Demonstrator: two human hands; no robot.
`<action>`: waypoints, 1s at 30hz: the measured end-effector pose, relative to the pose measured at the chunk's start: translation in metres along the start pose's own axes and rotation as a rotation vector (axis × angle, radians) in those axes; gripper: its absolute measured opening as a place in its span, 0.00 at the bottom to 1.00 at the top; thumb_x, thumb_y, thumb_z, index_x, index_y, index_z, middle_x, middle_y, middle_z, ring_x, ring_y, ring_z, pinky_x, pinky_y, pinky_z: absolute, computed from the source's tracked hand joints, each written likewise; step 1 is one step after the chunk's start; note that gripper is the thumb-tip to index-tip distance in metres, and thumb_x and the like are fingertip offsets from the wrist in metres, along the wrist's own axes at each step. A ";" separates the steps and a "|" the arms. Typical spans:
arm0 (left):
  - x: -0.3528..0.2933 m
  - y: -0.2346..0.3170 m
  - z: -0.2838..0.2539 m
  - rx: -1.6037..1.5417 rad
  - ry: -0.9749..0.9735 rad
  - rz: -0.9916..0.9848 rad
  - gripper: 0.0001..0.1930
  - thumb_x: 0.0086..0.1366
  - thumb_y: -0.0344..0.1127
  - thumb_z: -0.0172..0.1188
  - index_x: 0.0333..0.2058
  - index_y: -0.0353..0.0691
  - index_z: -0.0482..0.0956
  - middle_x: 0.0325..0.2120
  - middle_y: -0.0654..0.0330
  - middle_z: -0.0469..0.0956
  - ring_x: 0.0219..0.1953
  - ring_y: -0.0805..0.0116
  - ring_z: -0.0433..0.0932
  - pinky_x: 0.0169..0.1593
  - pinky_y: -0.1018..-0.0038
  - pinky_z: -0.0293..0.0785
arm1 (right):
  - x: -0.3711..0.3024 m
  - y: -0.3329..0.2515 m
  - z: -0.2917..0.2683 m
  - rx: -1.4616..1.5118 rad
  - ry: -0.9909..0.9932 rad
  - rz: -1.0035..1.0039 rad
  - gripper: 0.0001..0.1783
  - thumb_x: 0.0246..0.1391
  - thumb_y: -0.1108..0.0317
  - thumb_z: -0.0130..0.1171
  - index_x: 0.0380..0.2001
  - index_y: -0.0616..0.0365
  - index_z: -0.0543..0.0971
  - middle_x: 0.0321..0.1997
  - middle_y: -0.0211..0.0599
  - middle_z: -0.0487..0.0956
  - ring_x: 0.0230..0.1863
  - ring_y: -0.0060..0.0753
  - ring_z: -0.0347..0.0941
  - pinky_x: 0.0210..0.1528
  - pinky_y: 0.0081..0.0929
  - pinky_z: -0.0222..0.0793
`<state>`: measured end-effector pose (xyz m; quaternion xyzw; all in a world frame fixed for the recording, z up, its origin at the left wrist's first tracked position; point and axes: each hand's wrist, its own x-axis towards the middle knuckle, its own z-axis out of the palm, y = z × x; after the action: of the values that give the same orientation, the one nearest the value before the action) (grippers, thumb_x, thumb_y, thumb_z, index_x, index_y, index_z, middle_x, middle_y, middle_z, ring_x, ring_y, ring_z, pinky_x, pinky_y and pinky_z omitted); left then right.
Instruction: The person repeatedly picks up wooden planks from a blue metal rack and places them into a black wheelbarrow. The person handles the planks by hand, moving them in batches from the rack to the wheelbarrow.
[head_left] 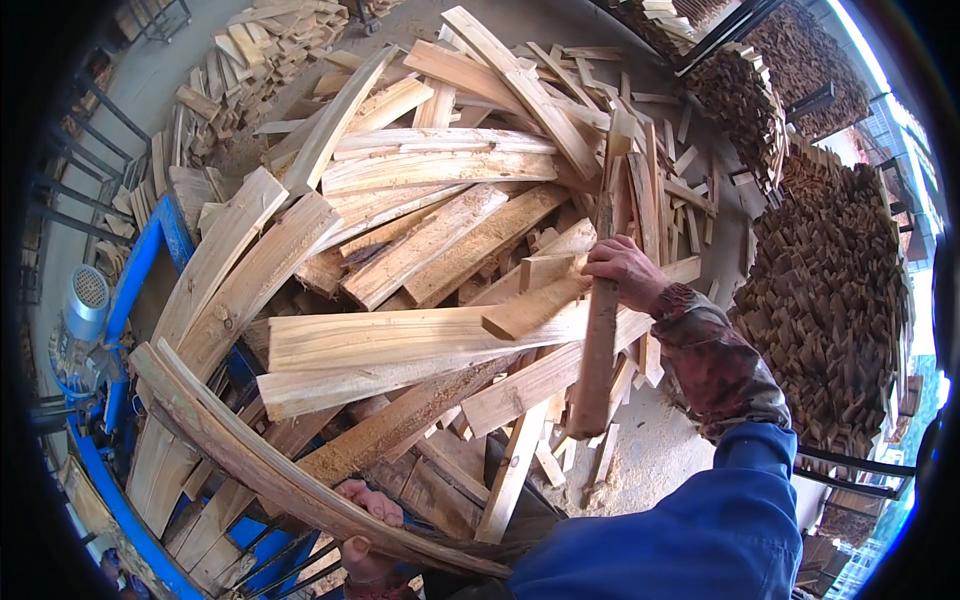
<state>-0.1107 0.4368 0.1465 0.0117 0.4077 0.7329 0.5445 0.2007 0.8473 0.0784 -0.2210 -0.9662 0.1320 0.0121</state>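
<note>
My left hand (pixel 372 508), at the lower middle, is closed around a long bark-edged board (pixel 250 455) that slants up to the left. Part of that hand is hidden by the board. On the right, my right hand (pixel 632 272) grips a narrow bark-faced board (pixel 597 345) that stands lengthwise across the heap. Its fingers curl over the board's edge, beside a short board (pixel 538 305). Between my hands lie wide pale boards (pixel 400 340) and a rough brown board (pixel 400 425), part of a large loose pile of rough-sawn wood.
A blue metal frame (pixel 120 290) runs along the left, with a round silver fitting (pixel 88 292) near it. Tall stacks of short wood pieces (pixel 825 300) stand at the right. More cut pieces (pixel 240 65) are heaped at the far left. Offcuts and sawdust (pixel 640 480) litter the floor.
</note>
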 end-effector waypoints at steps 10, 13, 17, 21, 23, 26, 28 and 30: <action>-0.004 0.004 0.001 0.017 -0.076 0.020 0.38 0.48 0.44 0.69 0.54 0.37 0.61 0.29 0.63 0.69 0.29 0.71 0.70 0.34 0.75 0.69 | 0.011 -0.031 0.041 -0.208 0.048 0.034 0.18 0.41 0.76 0.56 0.41 0.58 0.75 0.38 0.35 0.73 0.47 0.38 0.72 0.50 0.34 0.61; -0.010 0.004 -0.002 0.010 -0.051 0.034 0.38 0.48 0.45 0.69 0.54 0.37 0.61 0.29 0.63 0.69 0.29 0.71 0.70 0.34 0.75 0.70 | 0.002 -0.033 0.047 -0.169 0.051 0.013 0.15 0.40 0.76 0.57 0.37 0.57 0.74 0.37 0.35 0.73 0.46 0.38 0.72 0.50 0.35 0.62; -0.015 0.005 -0.003 0.042 -0.065 0.057 0.39 0.48 0.47 0.71 0.53 0.37 0.61 0.29 0.63 0.69 0.29 0.71 0.70 0.35 0.74 0.70 | -0.006 -0.030 0.045 -0.196 0.057 0.052 0.15 0.38 0.73 0.60 0.35 0.54 0.74 0.36 0.35 0.72 0.45 0.38 0.71 0.50 0.37 0.61; -0.024 0.010 -0.001 0.062 -0.060 0.133 0.39 0.48 0.48 0.72 0.53 0.38 0.62 0.28 0.64 0.68 0.28 0.72 0.68 0.34 0.75 0.69 | 0.001 -0.048 0.028 -0.115 0.119 0.118 0.16 0.37 0.73 0.61 0.35 0.55 0.74 0.36 0.38 0.72 0.45 0.43 0.70 0.49 0.39 0.62; -0.030 0.017 0.002 0.056 -0.037 0.180 0.38 0.48 0.48 0.72 0.52 0.38 0.62 0.28 0.64 0.67 0.28 0.72 0.68 0.34 0.75 0.68 | 0.009 -0.061 0.008 -0.040 0.253 0.116 0.17 0.37 0.75 0.60 0.36 0.56 0.73 0.36 0.39 0.71 0.44 0.46 0.70 0.48 0.41 0.64; -0.033 0.028 0.009 0.005 -0.074 0.209 0.37 0.47 0.43 0.71 0.52 0.41 0.61 0.28 0.63 0.66 0.29 0.70 0.67 0.36 0.74 0.67 | 0.017 -0.068 -0.041 -0.029 0.258 0.118 0.23 0.35 0.74 0.64 0.41 0.60 0.74 0.39 0.44 0.73 0.44 0.51 0.72 0.45 0.42 0.69; -0.033 0.035 0.000 -0.021 -0.139 0.227 0.37 0.46 0.39 0.71 0.53 0.41 0.62 0.30 0.62 0.68 0.31 0.69 0.68 0.36 0.73 0.67 | 0.024 -0.077 -0.084 -0.024 0.340 0.149 0.28 0.34 0.73 0.67 0.44 0.61 0.74 0.43 0.45 0.74 0.45 0.53 0.73 0.45 0.40 0.72; -0.036 0.041 -0.007 0.012 -0.205 0.281 0.37 0.47 0.39 0.71 0.55 0.40 0.63 0.31 0.61 0.68 0.32 0.69 0.69 0.37 0.72 0.68 | 0.035 -0.088 -0.123 -0.034 0.355 0.209 0.29 0.35 0.71 0.67 0.46 0.61 0.75 0.44 0.46 0.75 0.44 0.53 0.74 0.44 0.39 0.73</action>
<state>-0.1311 0.4002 0.1822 0.1465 0.3487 0.7943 0.4755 0.1420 0.8170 0.2187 -0.3401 -0.9227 0.0752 0.1649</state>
